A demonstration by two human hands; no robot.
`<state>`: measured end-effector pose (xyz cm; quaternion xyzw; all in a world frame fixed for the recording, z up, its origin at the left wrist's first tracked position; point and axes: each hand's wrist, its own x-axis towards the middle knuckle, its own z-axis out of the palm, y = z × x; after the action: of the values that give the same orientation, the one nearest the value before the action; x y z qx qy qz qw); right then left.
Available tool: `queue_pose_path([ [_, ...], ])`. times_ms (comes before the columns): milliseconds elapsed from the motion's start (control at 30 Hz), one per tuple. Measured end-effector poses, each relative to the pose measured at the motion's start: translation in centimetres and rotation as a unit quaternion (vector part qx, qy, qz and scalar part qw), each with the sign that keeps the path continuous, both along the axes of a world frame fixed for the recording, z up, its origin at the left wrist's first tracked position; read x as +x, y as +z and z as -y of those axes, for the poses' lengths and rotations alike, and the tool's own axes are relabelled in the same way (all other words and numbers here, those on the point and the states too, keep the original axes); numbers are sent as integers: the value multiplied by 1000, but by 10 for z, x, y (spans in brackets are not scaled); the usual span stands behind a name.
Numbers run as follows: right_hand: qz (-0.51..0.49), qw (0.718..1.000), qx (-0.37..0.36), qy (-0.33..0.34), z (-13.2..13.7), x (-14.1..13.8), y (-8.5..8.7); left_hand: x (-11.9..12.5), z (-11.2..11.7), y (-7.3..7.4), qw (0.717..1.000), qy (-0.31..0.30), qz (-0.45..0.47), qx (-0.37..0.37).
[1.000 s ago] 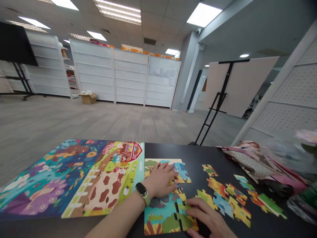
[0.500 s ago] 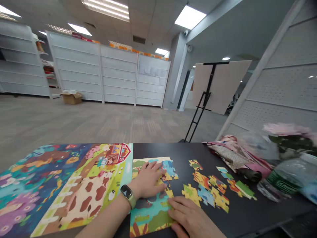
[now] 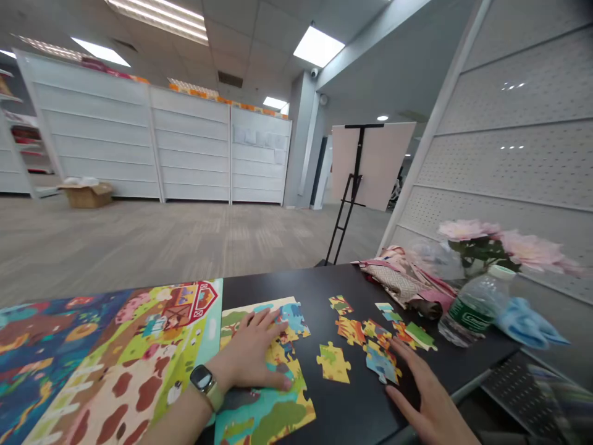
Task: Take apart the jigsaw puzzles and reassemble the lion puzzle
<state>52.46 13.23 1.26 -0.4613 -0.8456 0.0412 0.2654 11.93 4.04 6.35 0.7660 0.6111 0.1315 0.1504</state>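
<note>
My left hand, with a watch on its wrist, lies flat with fingers spread on the partly joined jigsaw puzzle. My right hand is over the loose pieces on the right, thumb and fingers apart. Near its thumb lies a blue puzzle piece; the hand hides part of this cluster. An orange puzzle piece is just beyond. Between the hands a yellow puzzle piece sits alone on the black table.
Two finished picture boards, one with a cow and one with a sea scene, lie at left. At right are a fabric pouch, a water bottle, pink flowers and a blue cloth. An easel stands behind.
My right hand has left the puzzle's right edge and moved right to the loose pieces, its fingers opening out. My left hand stays on the puzzle. The view has turned right.
</note>
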Motion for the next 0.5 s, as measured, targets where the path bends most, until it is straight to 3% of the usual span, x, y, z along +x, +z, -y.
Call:
queue_pose_path([
  [133,39,998,36,15,3,10,0,1,0,1,1000,6,-4,-12],
  [233,79,993,63,53,21,-2,1,1,0,1,1000,5,0,-11],
  [333,96,991,37,83,35,-16,4,1,0,2,1000,6,1,-10],
  [500,90,996,15,22,9,-11,-1,3,2,6,1000,5,-8,-21],
])
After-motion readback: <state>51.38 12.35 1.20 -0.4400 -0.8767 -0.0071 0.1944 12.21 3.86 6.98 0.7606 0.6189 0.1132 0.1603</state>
